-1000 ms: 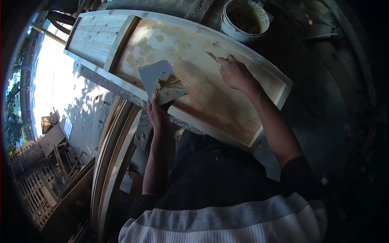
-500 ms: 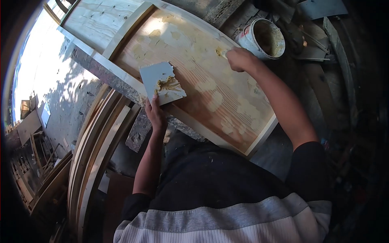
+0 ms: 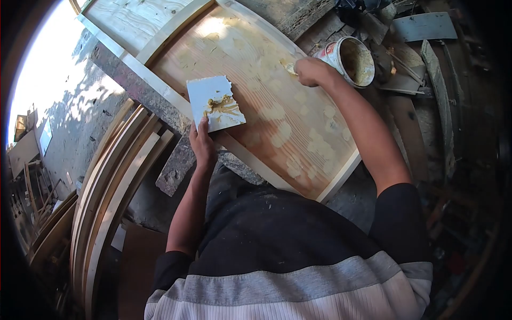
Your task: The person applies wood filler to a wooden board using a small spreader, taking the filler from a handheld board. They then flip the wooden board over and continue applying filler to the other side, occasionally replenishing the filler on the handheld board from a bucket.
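My left hand [image 3: 203, 143] grips the lower edge of a small white board [image 3: 200, 96], thumb on top. Yellowish-brown filler [image 3: 220, 105] is smeared over that board, which has one ragged side. My right hand [image 3: 313, 71] is closed around a putty knife [image 3: 290, 68], its handle hidden in the fist. The blade meets the wooden panel [image 3: 256, 85] near its far right edge. Dried-looking pale patches of filler [image 3: 281, 133] dot the panel's grain. A raised wooden frame [image 3: 341, 176] borders the panel.
A white bucket [image 3: 333, 56] with filler-stained insides stands tilted just beyond my right hand. Curved wooden strips [image 3: 106, 197] are stacked at the lower left. Scrap boards [image 3: 425, 28] and offcuts lie at the upper right. Under the panel is a rough concrete-like slab [image 3: 173, 173].
The view has turned slightly. My right hand and the putty knife have shifted a little along the panel near the same edge. The white board stays in my left hand, slightly turned.
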Demonstrator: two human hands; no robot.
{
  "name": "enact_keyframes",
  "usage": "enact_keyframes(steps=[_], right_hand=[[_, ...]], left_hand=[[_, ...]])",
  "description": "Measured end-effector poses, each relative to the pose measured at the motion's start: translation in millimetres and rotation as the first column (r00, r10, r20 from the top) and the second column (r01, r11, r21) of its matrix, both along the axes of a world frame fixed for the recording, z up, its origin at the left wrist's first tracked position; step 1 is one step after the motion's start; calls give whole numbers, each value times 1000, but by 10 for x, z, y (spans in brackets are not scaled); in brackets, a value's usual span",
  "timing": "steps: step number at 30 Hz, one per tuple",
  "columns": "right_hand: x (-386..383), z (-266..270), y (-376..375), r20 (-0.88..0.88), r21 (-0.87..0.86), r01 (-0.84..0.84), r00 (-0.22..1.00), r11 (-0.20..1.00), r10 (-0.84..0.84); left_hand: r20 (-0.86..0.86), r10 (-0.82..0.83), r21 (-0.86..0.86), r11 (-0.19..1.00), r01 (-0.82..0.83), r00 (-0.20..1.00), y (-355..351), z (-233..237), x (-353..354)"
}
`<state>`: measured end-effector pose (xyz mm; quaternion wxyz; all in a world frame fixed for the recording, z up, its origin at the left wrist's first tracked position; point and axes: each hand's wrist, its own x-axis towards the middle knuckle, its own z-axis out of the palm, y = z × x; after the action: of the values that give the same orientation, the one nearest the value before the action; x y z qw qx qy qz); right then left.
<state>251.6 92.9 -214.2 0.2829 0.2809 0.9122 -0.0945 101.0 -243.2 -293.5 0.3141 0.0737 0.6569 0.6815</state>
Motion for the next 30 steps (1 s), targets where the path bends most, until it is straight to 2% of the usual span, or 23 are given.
enact_keyframes(steps=[3, 5, 8, 10, 11, 13, 16, 17, 19, 20, 22, 24, 26, 29, 30], right_hand=[[658, -252, -40, 0, -74, -33, 999, 997, 33], [1121, -59, -369, -62, -16, 15, 998, 1000, -16], [1865, -55, -588, 20, -5, 45, 999, 999, -45], [2099, 111, -726, -190, 4, 68, 980, 998, -66], [2069, 116, -636, -195, 13, 69, 979, 998, -65], [1679, 283, -485, -14, -4, 99, 995, 995, -100], [839, 175, -262, -135, 10, 55, 989, 998, -53], [574, 125, -192, -178, -3, 99, 979, 995, -98], [175, -35, -16, -204, 66, 91, 976, 994, -76], [160, -12, -19, -209, 64, 92, 975, 994, -77], [134, 60, -27, -41, 24, 116, 993, 993, -115], [467, -37, -37, 77, -72, 2, 997, 997, 3], [1042, -95, -167, 65, -109, 44, 997, 993, -37], [1741, 142, -469, 107, -140, 164, 983, 976, -150], [1890, 163, -552, 118, -149, 174, 981, 974, -157]], left_hand=[[-63, -79, -53, 996, 75, 995, -5, 47, -18], [82, 24, 41, 999, -27, 996, 27, -42, 5], [38, 22, 40, 999, -24, 999, 42, -44, 8], [2, 17, 10, 1000, -17, 1000, 37, -64, -12], [-3, 17, 19, 1000, -16, 1000, 66, -83, -15], [23, 40, 55, 998, -41, 999, 65, -34, 14], [-31, 15, -5, 1000, -16, 999, 41, -133, -49], [-38, 13, -14, 1000, -13, 999, 24, -124, -54], [69, -8, 33, 999, 6, 998, 34, -80, -58], [64, -9, 31, 999, 7, 998, 40, -59, -47], [88, 14, 63, 998, -20, 996, 48, -26, -34], [84, 10, 66, 998, -15, 996, 15, -16, -22], [80, 12, 84, 996, -19, 997, 29, -11, -16], [60, -16, 46, 999, 13, 998, 38, 52, -24], [111, -46, 81, 996, 37, 993, 50, 99, -1]])
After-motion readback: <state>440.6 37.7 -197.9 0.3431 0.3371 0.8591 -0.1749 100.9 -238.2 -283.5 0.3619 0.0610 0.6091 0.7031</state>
